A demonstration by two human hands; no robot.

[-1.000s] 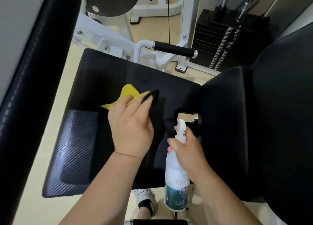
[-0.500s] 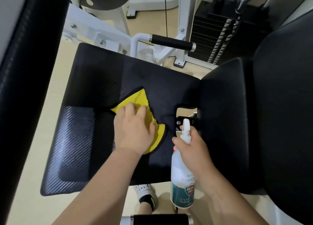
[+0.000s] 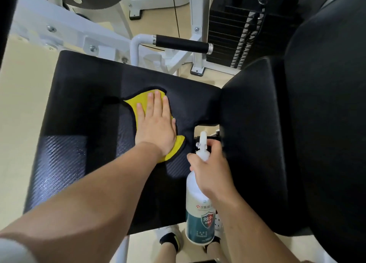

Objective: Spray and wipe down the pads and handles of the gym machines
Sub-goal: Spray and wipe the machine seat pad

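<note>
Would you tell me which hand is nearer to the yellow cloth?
Left. The left hand presses flat on the yellow cloth; the right hand holds the spray bottle beside it, not touching.

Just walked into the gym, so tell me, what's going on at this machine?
A person is cleaning the machine's black seat pad. The left hand presses a yellow cloth flat against the pad's middle. The right hand grips a white spray bottle by its neck, just off the pad's near right edge. Nobody is touching the black handle beyond the pad.
</note>
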